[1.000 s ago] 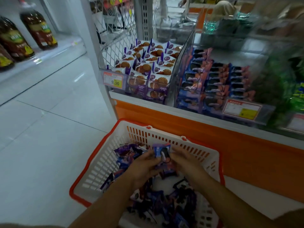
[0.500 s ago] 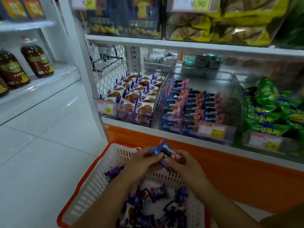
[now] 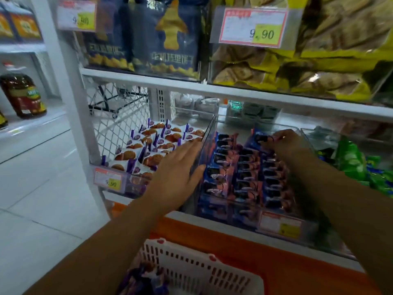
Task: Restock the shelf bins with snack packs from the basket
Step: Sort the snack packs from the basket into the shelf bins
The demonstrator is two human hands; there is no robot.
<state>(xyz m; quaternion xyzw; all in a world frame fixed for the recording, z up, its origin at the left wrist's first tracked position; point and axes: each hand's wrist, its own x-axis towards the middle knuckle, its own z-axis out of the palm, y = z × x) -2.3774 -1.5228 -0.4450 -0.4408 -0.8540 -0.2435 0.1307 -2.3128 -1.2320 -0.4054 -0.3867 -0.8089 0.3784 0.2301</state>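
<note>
My right hand [image 3: 286,143] pinches a blue snack pack [image 3: 258,137] at the back right of the clear shelf bin [image 3: 251,206], which holds rows of the same blue and pink packs [image 3: 246,173]. My left hand [image 3: 180,167] lies flat and open against the bin's left clear divider [image 3: 207,137], fingers spread, holding nothing. Below, the white basket [image 3: 197,271] with red trim sits on the floor, with purple and blue packs [image 3: 142,282] showing at its left end.
A left bin [image 3: 148,150] holds white and purple biscuit packs behind a 9.90 price tag [image 3: 108,180]. Green packs [image 3: 357,165] fill the bin to the right. The upper shelf [image 3: 234,92] carries large snack bags. Oil bottles [image 3: 23,94] stand on a far left shelf.
Both hands rose from the basket to the shelf. My right hand carried the blue pack to the back of the middle bin; my left hand let go and now rests on the divider.
</note>
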